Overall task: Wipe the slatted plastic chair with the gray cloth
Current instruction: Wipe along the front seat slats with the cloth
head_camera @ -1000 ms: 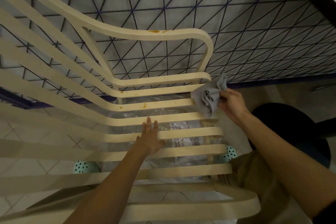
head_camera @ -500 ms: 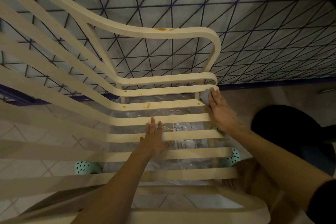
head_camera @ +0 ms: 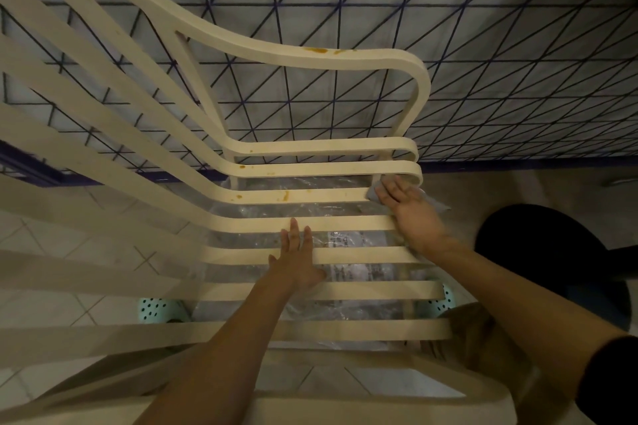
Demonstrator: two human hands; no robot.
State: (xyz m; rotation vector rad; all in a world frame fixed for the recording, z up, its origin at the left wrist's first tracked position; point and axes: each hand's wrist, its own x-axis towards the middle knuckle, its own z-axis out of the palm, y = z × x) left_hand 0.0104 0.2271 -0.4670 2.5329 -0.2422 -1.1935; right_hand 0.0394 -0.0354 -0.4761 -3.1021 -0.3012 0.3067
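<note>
A cream slatted plastic chair fills the view, seen from above. Orange-brown stains dot its armrest and the far seat slats. My right hand presses the gray cloth flat onto the right end of a far seat slat; most of the cloth is hidden under the palm, with a corner sticking out to the right. My left hand lies flat with fingers together on the middle seat slats, holding nothing.
Clear plastic sheeting lies under the seat. Mint dotted objects sit on the tiled floor below. A dark-lined grid wall stands behind the chair. A black round stool is at the right.
My right hand brought the bunched cloth down from beside the chair and flattened it onto the far right slat end. My left hand stayed on the seat slats.
</note>
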